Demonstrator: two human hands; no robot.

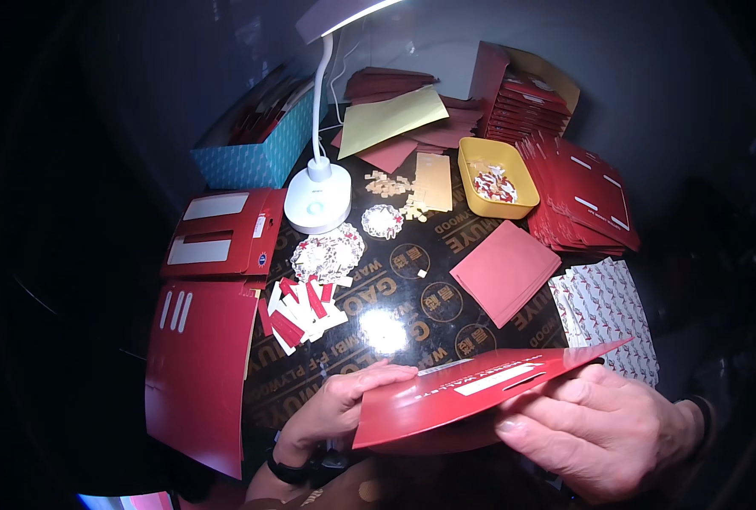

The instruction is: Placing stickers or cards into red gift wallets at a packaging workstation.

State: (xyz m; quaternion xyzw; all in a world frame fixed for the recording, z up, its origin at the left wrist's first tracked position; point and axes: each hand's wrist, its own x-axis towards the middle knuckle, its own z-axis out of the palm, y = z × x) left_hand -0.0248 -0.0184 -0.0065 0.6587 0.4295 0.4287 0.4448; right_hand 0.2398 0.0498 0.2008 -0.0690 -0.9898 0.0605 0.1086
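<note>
One red-and-white cardboard folder [433, 408] is tilted between my left hand [350, 398] and my right hand [603, 429], over the near side of the dark desk [441, 262]; my left is half curled, its fingers lying along the folder's left edge; my right is bent close around the right side, and the folder hides part of that grip; beyond it lies a stack of pinkish-red sheets [505, 272], with a pile of patterned paper [620, 314] near my right hand; to the left are red and white strips [315, 299], just beside a round heap of small patterned pieces [327, 255]; a white desk lamp [318, 200] stands behind that heap; farther back, a yellow tray [501, 209] holds small red and white bits [495, 184], between a tan sheet [433, 183] and a stack of red folders [590, 191]; a teal box [246, 163] stands at the back left.
</note>
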